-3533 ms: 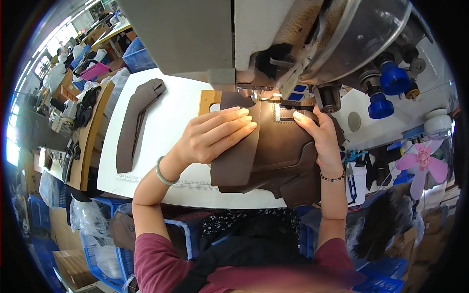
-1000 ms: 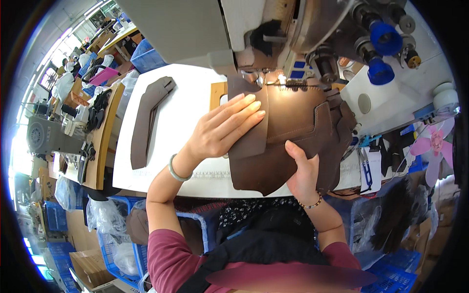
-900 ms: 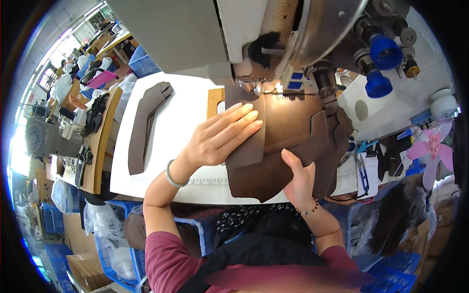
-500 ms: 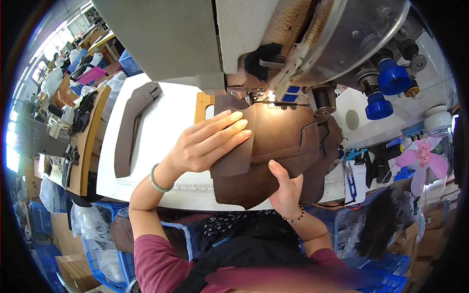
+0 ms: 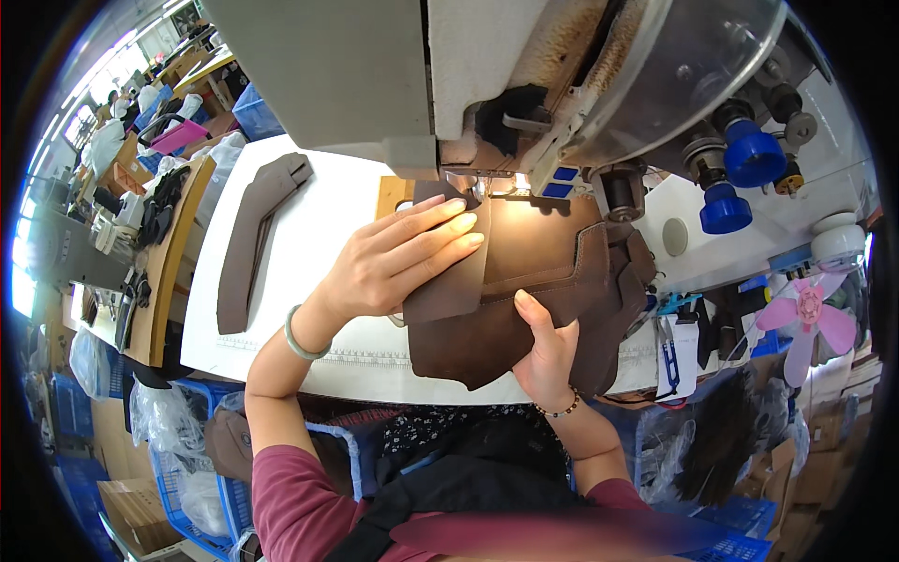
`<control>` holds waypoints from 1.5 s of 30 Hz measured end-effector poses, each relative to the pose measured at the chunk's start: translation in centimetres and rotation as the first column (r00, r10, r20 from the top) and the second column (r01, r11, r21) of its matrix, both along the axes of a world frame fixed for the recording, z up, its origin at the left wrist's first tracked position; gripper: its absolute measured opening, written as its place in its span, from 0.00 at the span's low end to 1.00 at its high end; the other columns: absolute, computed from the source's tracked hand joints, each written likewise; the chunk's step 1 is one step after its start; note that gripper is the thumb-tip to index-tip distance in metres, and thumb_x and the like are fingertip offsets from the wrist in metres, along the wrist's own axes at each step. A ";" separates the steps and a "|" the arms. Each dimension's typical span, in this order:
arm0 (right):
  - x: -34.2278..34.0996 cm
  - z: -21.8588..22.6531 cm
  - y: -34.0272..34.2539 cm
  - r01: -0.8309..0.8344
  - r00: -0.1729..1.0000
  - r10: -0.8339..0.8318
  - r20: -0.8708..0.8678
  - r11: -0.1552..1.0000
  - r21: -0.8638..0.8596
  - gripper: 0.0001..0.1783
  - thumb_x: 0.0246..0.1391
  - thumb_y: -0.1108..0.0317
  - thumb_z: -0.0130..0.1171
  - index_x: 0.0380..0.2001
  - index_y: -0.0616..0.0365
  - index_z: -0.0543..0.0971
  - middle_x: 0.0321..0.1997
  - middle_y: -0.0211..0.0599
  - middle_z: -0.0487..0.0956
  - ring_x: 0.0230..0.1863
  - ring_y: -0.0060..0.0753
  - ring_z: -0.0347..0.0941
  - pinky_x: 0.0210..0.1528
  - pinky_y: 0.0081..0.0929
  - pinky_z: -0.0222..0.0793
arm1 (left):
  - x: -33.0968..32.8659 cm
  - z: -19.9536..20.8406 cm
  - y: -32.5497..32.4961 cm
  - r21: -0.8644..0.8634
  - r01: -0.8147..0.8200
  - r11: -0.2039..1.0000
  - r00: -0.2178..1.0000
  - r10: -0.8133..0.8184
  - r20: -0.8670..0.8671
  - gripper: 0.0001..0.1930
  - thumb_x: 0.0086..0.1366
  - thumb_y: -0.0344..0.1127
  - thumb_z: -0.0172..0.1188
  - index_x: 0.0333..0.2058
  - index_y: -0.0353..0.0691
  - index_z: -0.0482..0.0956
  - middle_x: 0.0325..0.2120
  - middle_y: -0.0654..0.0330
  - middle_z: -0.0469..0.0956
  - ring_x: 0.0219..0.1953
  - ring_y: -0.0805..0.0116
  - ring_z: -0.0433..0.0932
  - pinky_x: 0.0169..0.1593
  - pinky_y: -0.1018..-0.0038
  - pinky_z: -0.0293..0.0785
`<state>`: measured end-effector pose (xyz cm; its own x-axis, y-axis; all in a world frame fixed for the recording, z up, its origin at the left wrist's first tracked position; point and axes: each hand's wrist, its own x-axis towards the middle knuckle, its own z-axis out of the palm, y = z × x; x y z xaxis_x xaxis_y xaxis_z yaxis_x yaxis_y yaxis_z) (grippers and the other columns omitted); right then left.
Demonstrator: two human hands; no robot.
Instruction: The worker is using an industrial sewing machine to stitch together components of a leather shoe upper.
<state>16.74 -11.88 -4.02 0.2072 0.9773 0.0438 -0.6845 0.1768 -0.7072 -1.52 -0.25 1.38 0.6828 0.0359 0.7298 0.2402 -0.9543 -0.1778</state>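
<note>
Brown leather panels (image 5: 487, 342), stitched along a stepped line, lie under the head of a sewing machine (image 5: 323, 80). My left hand (image 5: 393, 258) rests flat on a smaller dark leather piece (image 5: 448, 292), fingers stretched side by side, tips close to the lit needle area. At the near edge of the panels, my right hand (image 5: 546, 351) grips the leather with its thumb on top; its other fingers are hidden underneath. The needle and presser foot are mostly hidden behind the machine head.
A folded strip of brown leather (image 5: 248, 248) lies on the white table (image 5: 208, 309) at left. Blue knobs (image 5: 754, 155) jut from the machine at right, above a pink fan (image 5: 810, 309). White-handled snips or tweezers (image 5: 670, 361) hang nearby. Blue baskets (image 5: 192, 478) stand below the table.
The leather has shifted slightly away from me under the machine head, with both my hands moving along with it. My hands keep the same hold.
</note>
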 end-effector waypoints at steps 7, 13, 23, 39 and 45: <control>0.5 0.5 0.9 -0.006 1.000 0.006 0.015 1.000 -0.001 0.13 0.57 0.76 0.56 0.45 0.65 0.73 0.44 0.34 0.76 0.44 0.22 0.72 0.50 0.22 0.69 | 0.3 0.0 0.3 -0.006 -0.025 1.000 1.000 0.025 0.016 0.19 0.50 0.37 0.60 0.40 0.33 0.82 0.40 0.52 0.80 0.47 0.52 0.80 0.52 0.59 0.78; 0.7 0.7 1.3 0.018 0.998 -0.020 0.065 0.999 0.040 0.13 0.57 0.75 0.57 0.45 0.65 0.73 0.44 0.34 0.76 0.44 0.22 0.73 0.50 0.22 0.69 | 0.4 -0.1 0.6 -0.092 0.029 0.995 0.998 -0.023 0.062 0.19 0.49 0.37 0.65 0.40 0.35 0.83 0.39 0.55 0.80 0.44 0.56 0.80 0.52 0.58 0.78; 0.7 0.5 1.4 0.007 0.994 -0.012 0.106 0.999 0.049 0.14 0.58 0.75 0.53 0.48 0.64 0.71 0.47 0.36 0.76 0.47 0.25 0.74 0.51 0.26 0.71 | 0.1 -0.3 1.0 -0.104 0.076 0.992 0.993 -0.066 0.098 0.16 0.50 0.37 0.66 0.37 0.36 0.85 0.36 0.58 0.81 0.42 0.58 0.81 0.52 0.57 0.79; 1.3 1.6 2.7 -0.021 1.000 0.021 -0.016 0.999 0.028 0.11 0.57 0.76 0.57 0.44 0.64 0.74 0.43 0.32 0.77 0.43 0.20 0.73 0.47 0.21 0.70 | -0.2 -1.2 2.0 -0.107 0.102 0.989 0.993 -0.094 0.077 0.19 0.50 0.25 0.57 0.42 0.41 0.83 0.44 0.62 0.79 0.53 0.55 0.75 0.59 0.58 0.74; 1.5 1.4 2.7 -0.025 1.000 0.025 0.007 0.999 0.037 0.10 0.57 0.76 0.57 0.42 0.63 0.75 0.43 0.31 0.77 0.44 0.19 0.73 0.48 0.21 0.69 | 0.7 -2.2 1.3 0.067 0.060 0.996 0.988 -0.068 0.135 0.13 0.53 0.29 0.60 0.39 0.41 0.83 0.42 0.59 0.79 0.49 0.58 0.78 0.54 0.59 0.78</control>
